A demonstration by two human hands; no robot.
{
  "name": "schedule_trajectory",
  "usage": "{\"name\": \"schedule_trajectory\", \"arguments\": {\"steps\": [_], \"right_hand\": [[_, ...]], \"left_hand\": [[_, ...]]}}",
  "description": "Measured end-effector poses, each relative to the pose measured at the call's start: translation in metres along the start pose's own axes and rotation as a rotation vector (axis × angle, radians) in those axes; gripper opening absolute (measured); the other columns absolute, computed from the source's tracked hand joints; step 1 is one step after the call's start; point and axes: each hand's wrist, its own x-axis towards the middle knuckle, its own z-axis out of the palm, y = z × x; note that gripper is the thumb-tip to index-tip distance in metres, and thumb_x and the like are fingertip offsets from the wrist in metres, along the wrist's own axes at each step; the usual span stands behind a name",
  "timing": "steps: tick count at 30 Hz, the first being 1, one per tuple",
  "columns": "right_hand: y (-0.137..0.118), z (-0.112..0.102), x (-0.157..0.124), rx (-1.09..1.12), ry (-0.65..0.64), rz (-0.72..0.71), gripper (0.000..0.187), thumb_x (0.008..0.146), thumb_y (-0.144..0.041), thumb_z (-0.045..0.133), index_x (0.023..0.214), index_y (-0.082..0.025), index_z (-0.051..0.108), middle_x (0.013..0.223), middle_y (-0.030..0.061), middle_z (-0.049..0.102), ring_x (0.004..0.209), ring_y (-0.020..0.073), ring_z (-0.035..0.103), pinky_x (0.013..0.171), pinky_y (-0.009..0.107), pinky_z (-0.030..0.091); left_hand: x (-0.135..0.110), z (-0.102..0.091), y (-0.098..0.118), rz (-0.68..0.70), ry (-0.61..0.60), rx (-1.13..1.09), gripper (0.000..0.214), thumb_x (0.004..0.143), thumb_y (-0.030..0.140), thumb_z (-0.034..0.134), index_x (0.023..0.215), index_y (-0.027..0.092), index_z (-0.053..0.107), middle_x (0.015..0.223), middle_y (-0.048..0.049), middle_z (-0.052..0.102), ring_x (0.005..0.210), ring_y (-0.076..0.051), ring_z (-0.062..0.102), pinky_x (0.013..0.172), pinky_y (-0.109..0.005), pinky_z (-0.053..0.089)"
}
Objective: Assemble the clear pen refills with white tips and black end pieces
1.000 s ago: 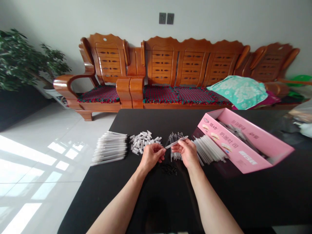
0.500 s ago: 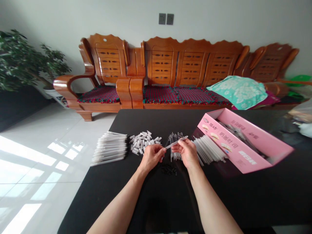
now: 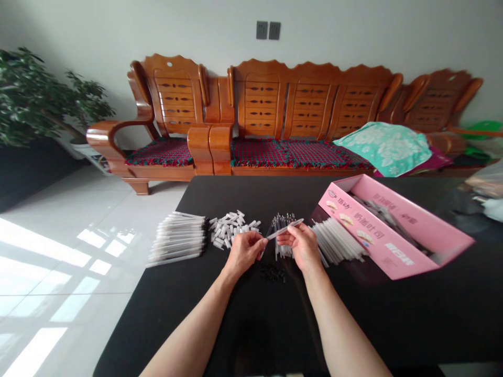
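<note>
A slim white pen [image 3: 281, 231] is held level above the table between both hands, its right end tilted up. My left hand [image 3: 245, 251] pinches its left end between thumb and fingertips. My right hand [image 3: 302, 245] grips it near the right end, with the tip sticking out past the fingers. Behind the hands lie white pen caps [image 3: 228, 229] in a loose heap and a bundle of thin pen refills [image 3: 282, 251]. Small black plugs [image 3: 272, 273] form a pile just below the hands. White pen barrels [image 3: 338, 240] are stacked to the right of my right hand.
Left on the black table [image 3: 181, 319] is a stack of white pens with black ends [image 3: 178, 238]. An open pink box [image 3: 387, 235] stands at the right, holding dark, thin pieces. A plastic bag [image 3: 487, 193] lies at the far right edge. A wooden sofa [image 3: 261, 118] stands behind the table.
Hardly anything differs; both hands keep their hold on the pen in the same place, with only a slight shift of the left fingers.
</note>
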Motion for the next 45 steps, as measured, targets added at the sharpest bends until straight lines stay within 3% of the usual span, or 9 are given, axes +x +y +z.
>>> {"name": "schedule_trajectory", "arguments": {"steps": [6,12,18,22,26,29,34,40,45], "right_hand": [[-0.0002,0.0008,-0.0004,0.000,-0.003,0.001,0.028,0.070,-0.031,0.079,0.080,-0.018,0.056,0.065,0.0054,0.075,0.054,0.0220,0.073,0.049,0.028,0.060],[0.0000,0.0008,-0.0009,-0.005,-0.008,0.001,0.025,0.071,-0.030,0.078,0.079,-0.018,0.057,0.065,0.0057,0.075,0.053,0.0210,0.072,0.049,0.027,0.060],[0.0011,0.0004,-0.0006,-0.002,-0.009,0.005,0.027,0.071,-0.031,0.079,0.080,-0.018,0.057,0.065,0.0052,0.075,0.053,0.0218,0.073,0.048,0.028,0.060],[0.0003,0.0007,-0.0013,-0.010,-0.013,0.002,0.027,0.071,-0.031,0.078,0.081,-0.019,0.057,0.064,0.0050,0.074,0.054,0.0217,0.073,0.048,0.028,0.060],[-0.0002,0.0009,-0.0016,-0.017,-0.015,0.005,0.027,0.071,-0.031,0.079,0.080,-0.019,0.057,0.065,0.0052,0.075,0.054,0.0210,0.072,0.048,0.027,0.060],[-0.0006,0.0010,-0.0011,-0.014,-0.010,0.008,0.028,0.070,-0.032,0.079,0.080,-0.019,0.056,0.065,0.0053,0.075,0.054,0.0214,0.072,0.048,0.028,0.060],[-0.0014,0.0023,-0.0012,-0.015,0.001,0.006,0.027,0.070,-0.031,0.078,0.079,-0.019,0.056,0.062,0.0055,0.074,0.052,0.0217,0.072,0.047,0.028,0.060],[-0.0011,0.0026,-0.0018,-0.026,-0.010,0.010,0.028,0.069,-0.032,0.079,0.080,-0.018,0.057,0.064,0.0064,0.075,0.053,0.0216,0.072,0.048,0.028,0.059],[-0.0001,0.0015,-0.0017,-0.023,-0.008,0.007,0.028,0.070,-0.032,0.079,0.082,-0.018,0.057,0.064,0.0050,0.074,0.054,0.0216,0.072,0.048,0.028,0.060]], "left_hand": [[0.0001,-0.0002,-0.0040,0.012,0.035,-0.080,0.044,0.077,0.052,0.071,0.100,0.015,0.065,0.064,-0.0006,0.063,0.040,-0.009,0.053,0.034,-0.016,0.034],[-0.0001,0.0008,-0.0029,-0.039,-0.048,0.014,0.042,0.085,0.053,0.060,0.072,0.013,0.065,0.052,-0.0006,0.058,0.035,-0.006,0.046,0.033,-0.016,0.030],[0.0010,-0.0001,-0.0034,-0.004,0.035,-0.071,0.045,0.072,0.049,0.076,0.099,0.016,0.064,0.062,0.0012,0.063,0.040,-0.009,0.052,0.034,-0.017,0.034],[0.0003,0.0003,-0.0048,-0.059,-0.041,0.002,0.051,0.088,0.060,0.050,0.081,0.013,0.068,0.060,-0.0036,0.064,0.035,-0.008,0.049,0.031,-0.017,0.030],[0.0013,0.0014,-0.0045,-0.045,-0.022,-0.035,0.040,0.080,0.052,0.066,0.073,0.013,0.064,0.052,0.0008,0.057,0.035,-0.007,0.047,0.031,-0.015,0.031],[0.0016,0.0009,-0.0040,-0.033,0.022,-0.112,0.045,0.072,0.049,0.076,0.097,0.014,0.065,0.058,0.0025,0.060,0.037,-0.008,0.050,0.031,-0.015,0.034],[0.0013,0.0008,-0.0062,-0.084,-0.048,-0.118,0.055,0.087,0.062,0.050,0.087,0.010,0.068,0.062,-0.0051,0.064,0.037,-0.008,0.052,0.029,-0.015,0.032],[0.0020,0.0010,-0.0048,-0.057,-0.010,-0.092,0.040,0.073,0.049,0.074,0.086,0.013,0.062,0.053,0.0028,0.057,0.035,-0.007,0.047,0.030,-0.015,0.033],[0.0001,0.0009,-0.0022,-0.076,-0.066,-0.042,0.046,0.086,0.056,0.055,0.092,0.012,0.065,0.059,-0.0004,0.061,0.035,-0.007,0.048,0.029,-0.015,0.032]]}}
